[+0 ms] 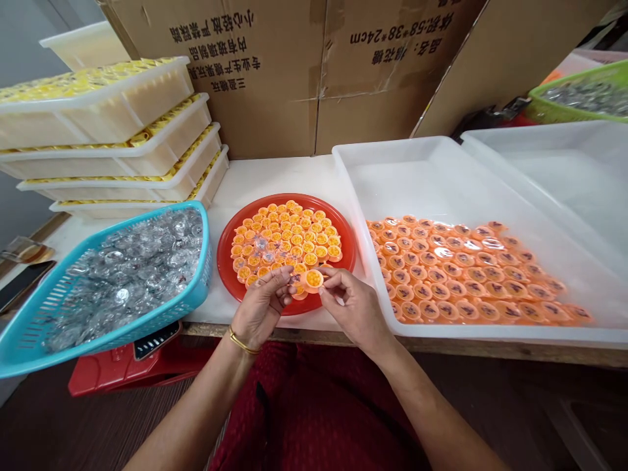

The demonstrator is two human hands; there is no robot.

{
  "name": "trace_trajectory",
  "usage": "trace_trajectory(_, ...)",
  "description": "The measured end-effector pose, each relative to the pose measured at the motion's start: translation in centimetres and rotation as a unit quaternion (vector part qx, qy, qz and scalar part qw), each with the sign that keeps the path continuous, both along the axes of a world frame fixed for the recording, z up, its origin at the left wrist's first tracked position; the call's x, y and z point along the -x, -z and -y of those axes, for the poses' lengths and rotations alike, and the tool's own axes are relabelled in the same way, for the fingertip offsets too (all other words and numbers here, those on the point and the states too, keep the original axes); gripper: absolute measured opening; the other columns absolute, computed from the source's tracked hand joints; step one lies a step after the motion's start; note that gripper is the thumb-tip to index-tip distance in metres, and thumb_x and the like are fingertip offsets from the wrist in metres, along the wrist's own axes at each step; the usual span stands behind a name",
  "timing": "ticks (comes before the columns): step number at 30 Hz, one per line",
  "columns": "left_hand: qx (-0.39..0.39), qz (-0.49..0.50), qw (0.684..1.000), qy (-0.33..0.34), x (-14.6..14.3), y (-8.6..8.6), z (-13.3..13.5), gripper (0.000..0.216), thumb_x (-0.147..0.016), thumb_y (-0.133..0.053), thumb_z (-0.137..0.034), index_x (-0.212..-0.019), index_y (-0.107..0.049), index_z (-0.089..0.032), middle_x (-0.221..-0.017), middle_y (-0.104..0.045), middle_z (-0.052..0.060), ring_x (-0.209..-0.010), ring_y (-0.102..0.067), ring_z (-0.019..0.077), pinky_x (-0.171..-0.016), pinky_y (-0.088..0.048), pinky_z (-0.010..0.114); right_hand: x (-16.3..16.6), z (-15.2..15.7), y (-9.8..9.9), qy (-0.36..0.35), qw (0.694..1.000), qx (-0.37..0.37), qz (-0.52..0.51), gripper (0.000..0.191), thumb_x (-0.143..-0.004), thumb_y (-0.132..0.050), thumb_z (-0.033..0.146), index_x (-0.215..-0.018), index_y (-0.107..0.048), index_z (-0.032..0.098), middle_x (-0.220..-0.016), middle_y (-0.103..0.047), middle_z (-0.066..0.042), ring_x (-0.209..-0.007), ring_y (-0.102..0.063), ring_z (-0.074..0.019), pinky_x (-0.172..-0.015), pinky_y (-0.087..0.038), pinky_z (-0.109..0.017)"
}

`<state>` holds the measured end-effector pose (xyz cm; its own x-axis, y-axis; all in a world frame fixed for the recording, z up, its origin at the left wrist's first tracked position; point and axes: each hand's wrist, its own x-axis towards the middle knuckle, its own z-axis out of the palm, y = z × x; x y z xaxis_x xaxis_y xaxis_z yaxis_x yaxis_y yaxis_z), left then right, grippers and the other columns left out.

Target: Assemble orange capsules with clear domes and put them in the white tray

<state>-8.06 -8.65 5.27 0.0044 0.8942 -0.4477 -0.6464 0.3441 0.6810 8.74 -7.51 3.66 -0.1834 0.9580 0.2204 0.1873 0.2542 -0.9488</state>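
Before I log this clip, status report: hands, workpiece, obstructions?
Right fingers pinching small round orange plastic cup near round red plastic tray. Left fingers close beside cup, hold unclear. Nothing visibly in the way.

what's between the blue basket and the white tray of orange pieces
In the head view, a red plate of orange cups lies between them, the left hand and right hand at its near rim.
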Motion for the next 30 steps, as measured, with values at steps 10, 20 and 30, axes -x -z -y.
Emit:
trace_trajectory(10, -0.001, 0.011, 0.999, 0.033, 0.0, -0.1, 0.6, 0.025, -0.072, -0.069, -0.008, -0.097, -0.068, -0.009, -0.074, -0.07, 0.004, -0.068, -0.068, 0.0108, -0.063, -0.055, 0.016, -0.4, -0.1, 0.3, 0.012, 0.999, -0.02, 0.022, 0.006, -0.08, -0.058, 0.02, -0.075, -0.054, 0.02, -0.116, -0.067, -0.013, -0.099, -0.067, -0.0217, -0.078, -0.057, -0.033)
trace_trajectory(20, -0.026, 0.008, 1.0, -0.002, 0.2, 0.1, 1.0, 0.026, -0.067, -0.076, -0.009, -0.089, -0.065, -0.017, -0.077, -0.068, -0.001, -0.077, -0.069, 0.012, -0.07, -0.055, 0.019, -0.2, 0.2, 0.2, 0.013, 0.999, -0.016, 0.04, 0.008, -0.081, -0.057, 0.019, -0.074, -0.054, 0.02, -0.113, -0.067, -0.012, -0.102, -0.066, -0.0215, -0.078, -0.056, -0.032)
trace_trajectory(30, -0.099, -0.253, 0.956, 0.115, 0.1, -2.2, -0.6, 0.027, -0.07, -0.074, -0.022, -0.094, -0.07, -0.011, -0.066, -0.068, 0.001, -0.057, -0.062, 0.0089, -0.057, -0.051, 0.019, -0.2, 0.0, 0.6, -0.031, 0.998, -0.029, 0.039, 0.012, -0.082, -0.055, 0.017, -0.073, -0.051, 0.021, -0.092, -0.068, -0.008, -0.112, -0.062, -0.0231, -0.085, -0.054, -0.034)
